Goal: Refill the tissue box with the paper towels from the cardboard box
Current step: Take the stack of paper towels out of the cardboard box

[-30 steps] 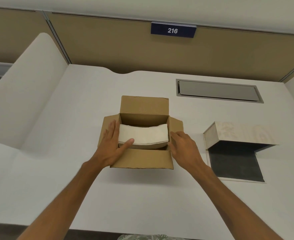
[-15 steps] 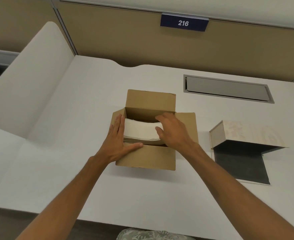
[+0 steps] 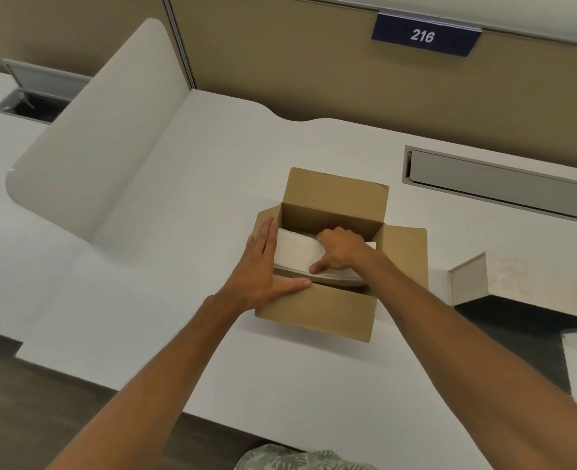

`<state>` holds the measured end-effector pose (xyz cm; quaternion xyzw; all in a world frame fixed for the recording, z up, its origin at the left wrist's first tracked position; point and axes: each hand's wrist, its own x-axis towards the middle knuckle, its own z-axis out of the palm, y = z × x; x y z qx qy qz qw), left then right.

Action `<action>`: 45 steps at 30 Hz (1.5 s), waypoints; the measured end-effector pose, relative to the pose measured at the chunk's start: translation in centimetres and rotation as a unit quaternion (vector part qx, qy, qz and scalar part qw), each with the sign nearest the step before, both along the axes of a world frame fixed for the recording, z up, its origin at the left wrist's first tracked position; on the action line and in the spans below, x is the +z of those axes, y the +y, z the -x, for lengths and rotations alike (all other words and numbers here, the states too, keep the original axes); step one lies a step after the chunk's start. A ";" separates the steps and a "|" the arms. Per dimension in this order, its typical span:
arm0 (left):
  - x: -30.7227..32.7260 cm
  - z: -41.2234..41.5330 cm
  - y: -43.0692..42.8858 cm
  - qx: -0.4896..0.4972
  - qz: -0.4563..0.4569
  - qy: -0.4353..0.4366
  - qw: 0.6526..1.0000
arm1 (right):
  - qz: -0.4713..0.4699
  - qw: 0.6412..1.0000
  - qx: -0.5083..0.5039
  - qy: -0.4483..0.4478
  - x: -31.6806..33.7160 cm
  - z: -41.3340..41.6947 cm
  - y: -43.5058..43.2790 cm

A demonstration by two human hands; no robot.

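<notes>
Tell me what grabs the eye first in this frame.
Mid-desk, the open cardboard box draws the eye: the right hand is curled down onto the white paper towels inside, while the left hand lies flat on the box's left edge. At the far right, the pale tissue box sits open, cut off by the frame. On the back panel, a blue 216 sign stands out.

Both forearms were bare, with no sleeves. Near the bottom edge showed a garment with a grey-green leaf print.
</notes>
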<state>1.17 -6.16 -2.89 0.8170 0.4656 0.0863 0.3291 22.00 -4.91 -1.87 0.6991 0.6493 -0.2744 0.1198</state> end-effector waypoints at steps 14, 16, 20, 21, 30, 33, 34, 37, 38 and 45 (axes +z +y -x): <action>-0.5 -0.1 0.1 0.004 -0.015 0.000 1.000 | 0.005 1.000 -0.008 0.001 -1.1 0.2 0.4; -0.5 -0.1 0.1 0.006 -0.015 0.001 1.000 | 0.017 1.000 -0.009 0.010 -1.0 0.1 0.5; -0.7 -0.1 0.2 0.006 -0.014 0.001 1.000 | 0.052 0.998 -0.015 0.035 -0.9 0.0 0.9; -0.7 -0.1 0.2 0.006 -0.014 0.000 1.000 | 0.061 0.997 -0.013 0.038 -0.8 -0.1 1.0; -0.4 -0.1 0.1 0.016 0.019 -0.021 0.999 | 0.081 0.992 -0.019 0.092 -0.2 -0.6 1.6; 0.0 -0.2 -0.2 0.034 0.042 -0.036 0.998 | 0.057 0.994 -0.011 0.090 0.1 -0.6 1.4; 0.1 -0.2 -0.2 0.039 0.050 -0.044 0.997 | 0.047 0.995 -0.009 0.090 0.3 -0.6 1.3; 0.1 -0.1 -0.2 0.053 0.062 -0.071 0.994 | 0.012 0.997 0.003 0.081 0.9 -0.5 0.8; 0.2 -0.1 -0.2 0.058 0.065 -0.080 0.993 | -0.003 0.997 0.007 0.076 1.1 -0.4 0.6; 0.4 -0.1 -0.2 0.078 0.084 -0.114 0.987 | -0.111 0.993 0.023 0.033 3.1 0.0 -0.8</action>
